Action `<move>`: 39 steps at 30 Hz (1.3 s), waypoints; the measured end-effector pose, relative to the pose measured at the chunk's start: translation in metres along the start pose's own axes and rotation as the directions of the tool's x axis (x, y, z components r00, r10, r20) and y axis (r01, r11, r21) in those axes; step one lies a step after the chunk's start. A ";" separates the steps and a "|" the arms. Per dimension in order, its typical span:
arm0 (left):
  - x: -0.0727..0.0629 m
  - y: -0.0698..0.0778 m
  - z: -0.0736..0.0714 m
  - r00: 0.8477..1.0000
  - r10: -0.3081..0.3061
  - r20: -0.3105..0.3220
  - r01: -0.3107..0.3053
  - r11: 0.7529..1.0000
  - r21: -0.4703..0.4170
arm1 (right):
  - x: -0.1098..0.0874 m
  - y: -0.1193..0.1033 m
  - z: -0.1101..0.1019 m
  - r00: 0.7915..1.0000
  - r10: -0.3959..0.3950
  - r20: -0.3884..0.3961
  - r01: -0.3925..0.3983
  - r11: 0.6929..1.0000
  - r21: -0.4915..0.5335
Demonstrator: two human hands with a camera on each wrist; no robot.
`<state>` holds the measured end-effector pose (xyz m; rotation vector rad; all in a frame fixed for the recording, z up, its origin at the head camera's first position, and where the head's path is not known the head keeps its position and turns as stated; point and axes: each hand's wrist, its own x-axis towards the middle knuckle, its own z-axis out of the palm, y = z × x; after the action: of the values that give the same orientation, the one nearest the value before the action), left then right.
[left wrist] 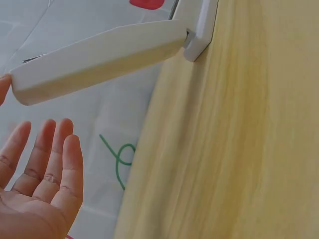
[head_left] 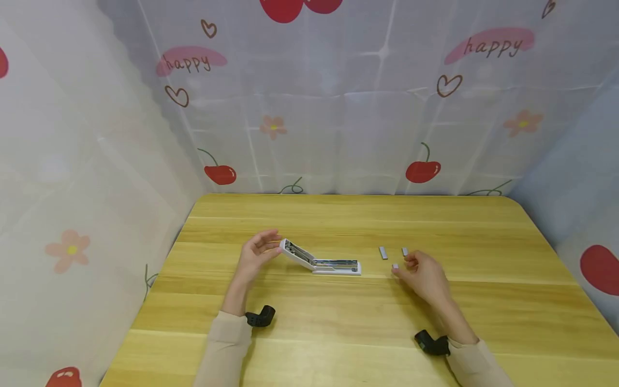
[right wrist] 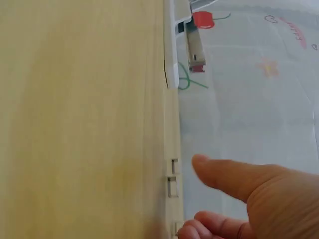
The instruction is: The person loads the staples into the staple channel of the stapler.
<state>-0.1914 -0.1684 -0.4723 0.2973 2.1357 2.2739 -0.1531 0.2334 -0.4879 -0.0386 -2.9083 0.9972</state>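
A white stapler [head_left: 336, 267] lies opened out on the table, its metal staple channel bared and its top arm [left wrist: 99, 59] tilted up to the left. My left hand [head_left: 254, 253] is at the raised end, the thumb touching its tip. The other left fingers are straight and spread below the arm in the left wrist view. To the right of the stapler lie three short grey staple strips, a longer one [head_left: 383, 252] and two small ones [head_left: 404, 251]. Over the small ones hovers my right hand [head_left: 427, 277], thumb and fingers apart with nothing between them.
The wooden table [head_left: 338, 333] has rounded far corners. Behind it hangs a pale curtain [head_left: 338, 134] printed with cherries, flowers and hearts. Black wrist cameras sit on both forearms, one on the left [head_left: 261, 316] and one on the right [head_left: 432, 343].
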 end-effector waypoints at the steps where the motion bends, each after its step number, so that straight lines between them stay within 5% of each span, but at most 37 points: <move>1: 0.000 -0.001 0.000 1.000 -0.002 0.002 0.002 1.000 -0.013 | 0.000 0.001 0.002 1.000 0.011 0.013 -0.011 1.000 -0.007; 11: -0.001 -0.005 0.001 0.999 -0.005 0.040 0.007 0.999 -0.051 | 0.000 0.004 0.014 1.000 -0.003 -0.001 0.003 0.995 -0.097; 39: -0.002 -0.002 0.004 0.999 -0.044 0.025 0.044 0.999 -0.018 | -0.001 0.008 0.024 0.988 -0.095 -0.119 0.086 0.993 -0.078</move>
<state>-0.1891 -0.1642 -0.4742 0.2742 2.0864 2.2533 -0.1535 0.2253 -0.5118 0.0281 -2.8061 0.8436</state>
